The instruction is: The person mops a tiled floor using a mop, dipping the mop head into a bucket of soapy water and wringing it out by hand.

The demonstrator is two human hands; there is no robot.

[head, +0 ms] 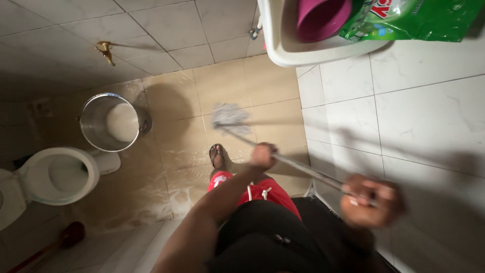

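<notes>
Over the wet bathroom floor (151, 192), we work a mop with both hands.

Our left hand (263, 155) is closed round the metal mop handle (298, 166) lower down and our right hand (371, 201), blurred, is clenched near its top, so the grey mop head (230, 115) presses the beige tiles ahead of our sandalled foot (216, 154). Beside it stands a steel bucket (112, 121); the toilet (53, 177) is cut off at left.

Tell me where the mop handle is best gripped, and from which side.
Grip the mop handle on its bare metal shaft, as both hands do: left hand lower, right hand near the top. Come from above, since the shaft slants down toward the mop head on the wet floor.
</notes>
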